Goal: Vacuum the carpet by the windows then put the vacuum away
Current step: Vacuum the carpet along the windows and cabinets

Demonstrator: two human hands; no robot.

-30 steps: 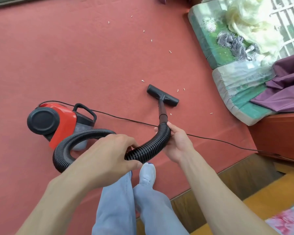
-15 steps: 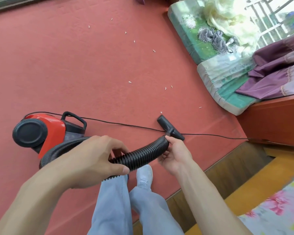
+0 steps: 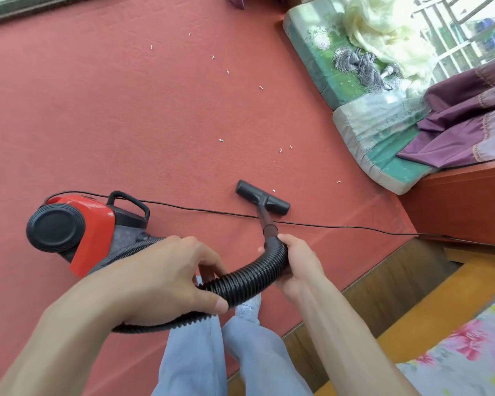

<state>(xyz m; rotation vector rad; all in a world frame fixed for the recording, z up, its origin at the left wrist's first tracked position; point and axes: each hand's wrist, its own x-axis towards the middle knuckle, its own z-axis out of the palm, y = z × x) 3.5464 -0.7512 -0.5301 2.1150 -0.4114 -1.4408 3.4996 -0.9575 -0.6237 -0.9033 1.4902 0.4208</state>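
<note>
Fingers, left hand and right hand: curled round black ribbed plastic hose. Between them and black T-shaped nozzle: thin black cord. Farther: white scraps on red carpet.

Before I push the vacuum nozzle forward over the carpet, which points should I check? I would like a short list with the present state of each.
1. Left hand grips the black ribbed hose: ok.
2. Right hand grips the hose end by the dark tube: ok.
3. Black flat floor nozzle sits on the red carpet: ok.
4. Thin black power cord out of the nozzle's way: not ok, it crosses under the tube just behind the nozzle.
5. Small white scraps ahead of the nozzle picked up: not ok, several lie there.
6. Red and black vacuum body switched on: cannot tell.
</note>
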